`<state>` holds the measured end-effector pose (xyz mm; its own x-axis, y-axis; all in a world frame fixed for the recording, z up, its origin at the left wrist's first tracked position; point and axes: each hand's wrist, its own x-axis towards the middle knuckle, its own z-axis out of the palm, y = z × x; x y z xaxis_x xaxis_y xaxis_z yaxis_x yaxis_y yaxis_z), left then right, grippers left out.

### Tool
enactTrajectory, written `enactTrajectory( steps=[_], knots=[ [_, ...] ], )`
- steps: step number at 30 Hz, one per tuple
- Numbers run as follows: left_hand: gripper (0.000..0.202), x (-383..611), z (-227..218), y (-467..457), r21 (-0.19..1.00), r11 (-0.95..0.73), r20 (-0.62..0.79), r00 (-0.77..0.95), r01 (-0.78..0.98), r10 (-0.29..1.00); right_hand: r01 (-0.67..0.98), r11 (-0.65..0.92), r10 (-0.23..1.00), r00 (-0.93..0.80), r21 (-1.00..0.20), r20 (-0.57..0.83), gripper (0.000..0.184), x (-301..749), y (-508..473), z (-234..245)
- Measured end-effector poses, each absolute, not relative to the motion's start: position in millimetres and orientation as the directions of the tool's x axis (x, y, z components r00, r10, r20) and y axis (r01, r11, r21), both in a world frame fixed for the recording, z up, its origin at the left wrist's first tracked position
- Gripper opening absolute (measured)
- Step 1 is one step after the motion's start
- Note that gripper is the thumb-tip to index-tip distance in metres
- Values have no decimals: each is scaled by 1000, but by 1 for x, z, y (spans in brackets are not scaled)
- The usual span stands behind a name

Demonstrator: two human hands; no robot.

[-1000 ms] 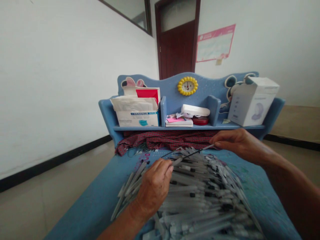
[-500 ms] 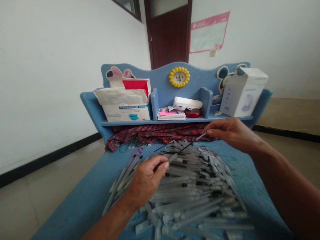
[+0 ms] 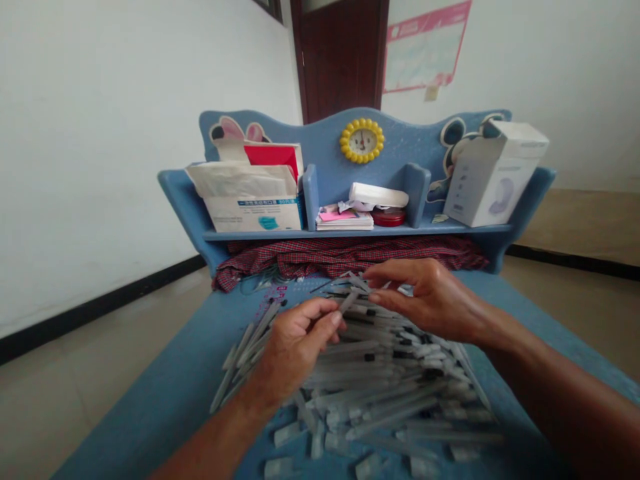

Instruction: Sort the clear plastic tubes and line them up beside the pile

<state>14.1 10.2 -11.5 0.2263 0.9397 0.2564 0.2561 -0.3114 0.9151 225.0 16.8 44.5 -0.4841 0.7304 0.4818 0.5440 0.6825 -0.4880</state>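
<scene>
My left hand (image 3: 305, 340) is closed on a translucent pen barrel (image 3: 349, 301), thumb and forefinger pinching its lower part as it points up and to the right. Close to the barrel's upper end is my right hand (image 3: 420, 293), its thumb and forefinger apart. Nothing shows clearly in its grip, though pale pieces lie behind the fingertips. Beneath both hands spreads a heap of translucent pen parts (image 3: 370, 380), some with black ends. More barrels (image 3: 245, 347) lie left of my left hand.
The blue desk (image 3: 165, 380) carries short clear caps (image 3: 287, 435) near its front. A red checked cloth (image 3: 320, 257) lies below the shelf. On the shelf stand a mask box (image 3: 250, 210), a white carton (image 3: 495, 177) and a red round tin (image 3: 389, 217); above hangs a yellow-rimmed clock (image 3: 362, 141).
My right hand has moved left and down to the barrel's end, and its fingers have parted. The dark thin refill that stretched between the hands no longer shows. My left hand keeps its hold.
</scene>
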Motion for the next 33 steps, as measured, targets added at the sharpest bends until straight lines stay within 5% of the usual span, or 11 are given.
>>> enactTrajectory(
  steps=[2,5,8,11,28,33],
  knots=[
    [14,15,-11,11,959,-261,238,180,114,954,640,669,733,-481,-378,481,14,224,14,45],
    [12,16,-8,11,974,-226,224,125,-4,966,687,699,713,-649,-198,266,17,221,7,45],
    [13,16,-8,12,979,-205,205,120,-8,971,621,779,624,-781,-86,15,17,211,1,41],
    [14,16,-10,11,979,-202,196,151,24,969,580,815,578,-812,5,-81,22,202,-1,33],
    [14,17,-16,12,958,-239,202,220,158,954,577,814,581,-805,71,-118,19,196,4,24],
    [16,14,-19,13,946,-261,216,225,192,950,593,804,591,-805,-38,-47,13,203,1,35]
  ],
)
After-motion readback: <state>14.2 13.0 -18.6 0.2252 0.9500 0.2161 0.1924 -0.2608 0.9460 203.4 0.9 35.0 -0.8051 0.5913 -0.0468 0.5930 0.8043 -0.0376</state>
